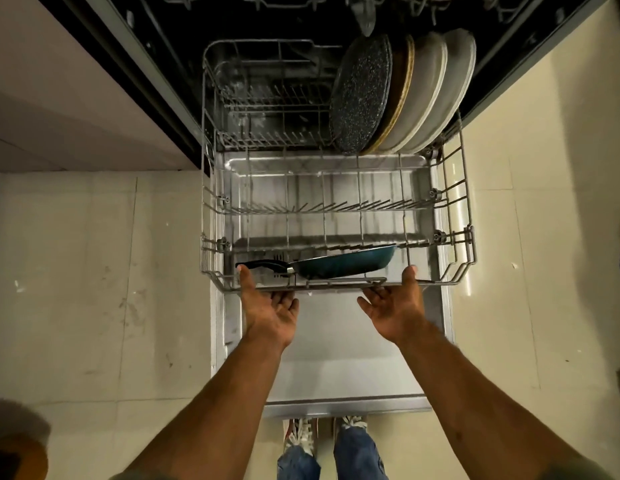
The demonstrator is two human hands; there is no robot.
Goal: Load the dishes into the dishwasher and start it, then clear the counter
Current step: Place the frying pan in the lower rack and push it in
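Pan [339,263] in rack [454,216], plates [405,95] behind

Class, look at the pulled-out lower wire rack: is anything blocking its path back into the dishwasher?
Nothing visible does. The lower wire rack sits out over the open steel door, both hands grip its front edge, and the dark tub behind looks open.

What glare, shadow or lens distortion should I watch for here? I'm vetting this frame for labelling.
Head view: wide-angle bending bows the tiled floor and splays the forearms; glare streaks the shiny steel dishwasher door under the grey wire rack; the tub behind the upright plates is nearly black; the teal frying pan, left hand and right hand are sharp.
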